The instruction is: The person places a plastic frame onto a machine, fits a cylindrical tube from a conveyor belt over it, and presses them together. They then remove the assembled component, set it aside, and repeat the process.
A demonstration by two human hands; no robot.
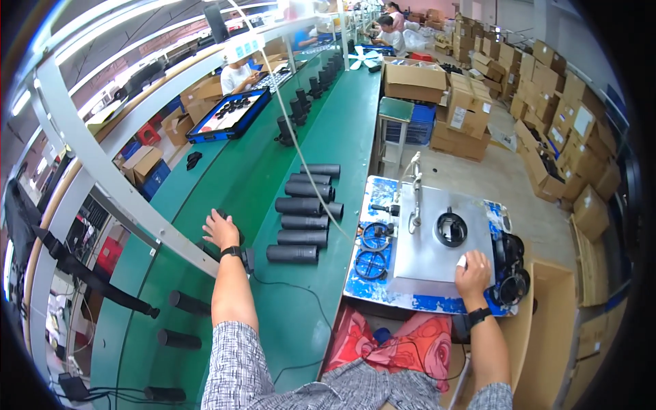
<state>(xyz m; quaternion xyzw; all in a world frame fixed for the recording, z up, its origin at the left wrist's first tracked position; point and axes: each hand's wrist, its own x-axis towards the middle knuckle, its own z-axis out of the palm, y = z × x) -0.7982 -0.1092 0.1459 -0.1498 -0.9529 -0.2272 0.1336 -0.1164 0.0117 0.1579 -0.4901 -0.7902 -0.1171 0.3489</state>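
A: Where are the hands?

B: The left hand (220,229) lies on a black cylinder (229,222) on the green tabletop (273,307), fingers curled over it; whether that grip has closed, I cannot tell. The right hand (473,268) pinches a small white piece (462,261) at the grey plate's (430,256) near edge.

A: Why there?

B: Probably so each hand works its own side. The cylinder row (304,212) lies just right of the left hand; bare green in front leaves room.
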